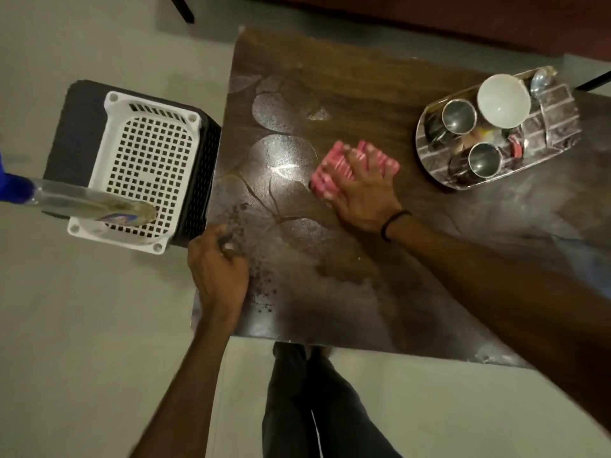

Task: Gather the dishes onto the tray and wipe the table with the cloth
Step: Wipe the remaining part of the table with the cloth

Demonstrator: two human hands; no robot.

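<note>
Pressed cloth (330, 171) flat to counter (363, 77) under right hand (362, 193), fingers spread straight, no grip.
Lay folded mid-counter, just left of tray (558, 127), long axis diagonal from near-left to far-right, far end pointing toward tray. Carried white bowl (504, 100), two steel cups (459, 115) and spoon (542, 81) on tray at far right. Rested left hand (218, 266) at counter's left edge beside crumbs (261, 292), fingers bent; too blurred, could not tell whether gripping anything.
</note>
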